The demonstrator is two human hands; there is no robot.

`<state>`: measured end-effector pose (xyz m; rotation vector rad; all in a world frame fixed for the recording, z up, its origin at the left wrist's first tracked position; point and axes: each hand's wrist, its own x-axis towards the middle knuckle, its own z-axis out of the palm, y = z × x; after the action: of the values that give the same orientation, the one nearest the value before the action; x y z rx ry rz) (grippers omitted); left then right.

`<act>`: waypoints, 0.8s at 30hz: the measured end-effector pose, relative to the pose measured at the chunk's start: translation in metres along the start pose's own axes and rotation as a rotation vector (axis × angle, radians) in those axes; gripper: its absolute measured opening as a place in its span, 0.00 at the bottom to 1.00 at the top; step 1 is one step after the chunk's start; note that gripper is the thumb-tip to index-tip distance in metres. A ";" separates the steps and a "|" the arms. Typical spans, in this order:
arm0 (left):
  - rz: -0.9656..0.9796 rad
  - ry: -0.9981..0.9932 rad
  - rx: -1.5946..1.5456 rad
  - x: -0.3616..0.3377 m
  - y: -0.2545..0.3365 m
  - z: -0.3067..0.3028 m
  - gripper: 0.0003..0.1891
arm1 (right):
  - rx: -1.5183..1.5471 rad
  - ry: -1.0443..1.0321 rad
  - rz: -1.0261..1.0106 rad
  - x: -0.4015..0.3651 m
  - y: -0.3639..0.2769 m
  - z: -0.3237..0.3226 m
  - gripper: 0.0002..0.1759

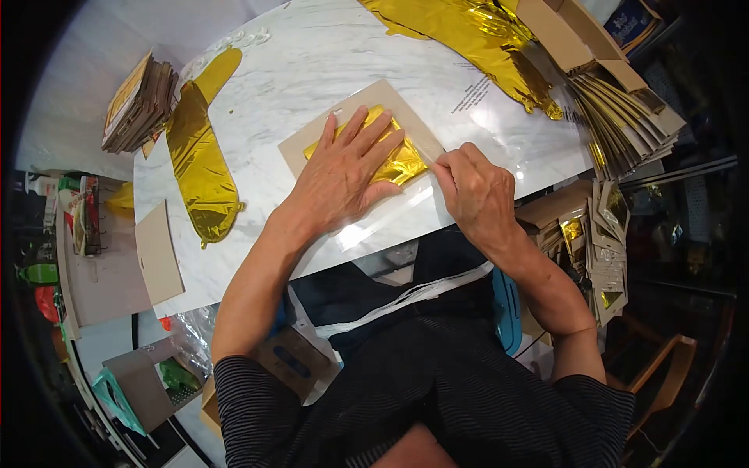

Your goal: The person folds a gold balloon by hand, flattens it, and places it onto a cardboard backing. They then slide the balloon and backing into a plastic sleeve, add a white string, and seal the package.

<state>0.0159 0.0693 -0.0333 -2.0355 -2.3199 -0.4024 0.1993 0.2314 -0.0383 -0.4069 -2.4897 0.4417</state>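
My left hand (349,161) lies flat with spread fingers, pressing on a folded gold foil balloon (406,161). Under the balloon is a grey-beige cardboard sheet (300,148), which seems to sit in a clear plastic sleeve (427,195) with shiny edges. At the right corner my right hand (477,183) is closed, thumb and fingers pinching the sleeve's edge; the fingertips are partly hidden. To the left, a flat gold foil balloon (199,160) is spread on the marble-patterned table (285,70).
More gold foil balloons (476,47) lie at the table's far right, beside an open cardboard box (573,35) and a fanned stack of packed cards (624,117). Back left stands a card stack (140,105); a loose cardboard sheet (159,253) lies at the left edge.
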 end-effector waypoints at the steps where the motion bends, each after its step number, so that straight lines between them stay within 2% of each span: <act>1: 0.003 -0.025 0.010 0.002 0.001 -0.002 0.38 | -0.010 -0.003 0.000 0.000 0.000 0.000 0.07; 5: 0.058 -0.092 0.049 0.006 0.002 0.000 0.37 | -0.047 -0.002 0.045 -0.001 -0.003 0.001 0.08; 12: 0.079 -0.085 -0.002 0.009 -0.002 -0.003 0.33 | -0.071 -0.025 0.063 0.001 -0.004 0.006 0.07; 17: 0.081 -0.104 0.034 0.010 -0.001 -0.002 0.31 | 0.065 -0.107 -0.010 0.006 0.003 -0.003 0.04; 24: 0.063 -0.101 0.036 0.008 -0.001 0.004 0.31 | 0.185 -0.145 0.008 0.010 0.015 -0.024 0.04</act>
<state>0.0140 0.0778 -0.0363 -2.1542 -2.2925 -0.2595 0.2085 0.2539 -0.0206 -0.3206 -2.5575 0.7213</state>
